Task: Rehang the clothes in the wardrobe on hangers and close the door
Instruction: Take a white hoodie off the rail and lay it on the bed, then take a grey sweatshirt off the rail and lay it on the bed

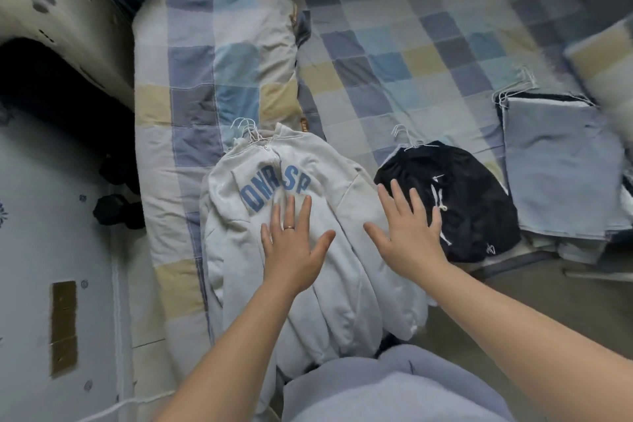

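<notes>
**Inspector:** Start at the left. Where does the task's garment lie?

**Recorder:** The white sweatshirt [233, 240] lies at the near edge of the bed [394, 62], partly on the rolled quilt [212, 79]. Its lower part hangs over that edge towards the person. Its long axis runs from the near edge towards the far side of the bed. Its wire hanger hooks [245, 128] are at the far end.

**Inspector:** The grip?

**Recorder:** The left hand [291, 243] is over the sweatshirt's chest, just below the blue lettering. Its fingers are spread and hold nothing. Contact or hover, I cannot tell. The right hand [409, 236] is likewise flat and empty. Its palm is at the sweatshirt's right shoulder and its fingers reach over the black garment [472, 202].

**Inspector:** Further right?

**Recorder:** The black garment has its own hooks [402, 135], also at its far end. A stack of folded grey cloth [561, 175] is beside it, towards the right edge.

**Inspector:** The governing relation?

**Recorder:** In my judgement, the sweatshirt's hooks lie straight beyond the left fingertips. The left hand is the nearer. It must reach forward along the garment's axis. No wardrobe is in view.
</notes>
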The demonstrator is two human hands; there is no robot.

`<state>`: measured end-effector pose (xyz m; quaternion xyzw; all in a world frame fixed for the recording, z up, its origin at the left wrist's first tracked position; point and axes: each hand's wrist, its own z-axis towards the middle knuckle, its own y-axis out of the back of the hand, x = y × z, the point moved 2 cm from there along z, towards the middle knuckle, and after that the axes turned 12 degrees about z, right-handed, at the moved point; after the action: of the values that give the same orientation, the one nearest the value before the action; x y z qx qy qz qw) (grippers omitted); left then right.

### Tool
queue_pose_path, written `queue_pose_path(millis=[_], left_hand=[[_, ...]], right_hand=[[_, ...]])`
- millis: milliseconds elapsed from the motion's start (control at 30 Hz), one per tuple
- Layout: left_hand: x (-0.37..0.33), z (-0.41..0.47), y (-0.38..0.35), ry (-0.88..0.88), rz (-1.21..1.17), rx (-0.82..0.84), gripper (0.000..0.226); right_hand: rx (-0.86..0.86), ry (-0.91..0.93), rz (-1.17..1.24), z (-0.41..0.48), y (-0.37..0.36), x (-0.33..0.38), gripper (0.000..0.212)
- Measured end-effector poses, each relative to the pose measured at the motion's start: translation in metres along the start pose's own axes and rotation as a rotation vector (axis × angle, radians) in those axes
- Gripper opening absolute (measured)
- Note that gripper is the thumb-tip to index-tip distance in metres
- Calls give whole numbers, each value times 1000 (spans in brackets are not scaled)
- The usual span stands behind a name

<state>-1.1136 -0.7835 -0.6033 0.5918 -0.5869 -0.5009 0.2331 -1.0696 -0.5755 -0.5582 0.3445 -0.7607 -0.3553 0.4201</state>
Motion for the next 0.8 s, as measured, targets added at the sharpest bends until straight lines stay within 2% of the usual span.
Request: queue_pose_path(millis=[200, 367, 600, 800], left_hand=[[-69, -23, -13, -153, 7, 25, 78], [-147, -37, -36, -347, 118, 76, 76], [-295, -78, -80, -663, 229, 83, 74], [-440, -154, -146, -887, 326, 103, 75]], right_hand=[[-111, -161, 66, -70, 20, -60, 71], [-195, -298, 102, -130, 40, -127, 71], [-376, -497, 197, -226, 70, -240, 70], [-526, -689, 289, -339, 93, -368, 71]])
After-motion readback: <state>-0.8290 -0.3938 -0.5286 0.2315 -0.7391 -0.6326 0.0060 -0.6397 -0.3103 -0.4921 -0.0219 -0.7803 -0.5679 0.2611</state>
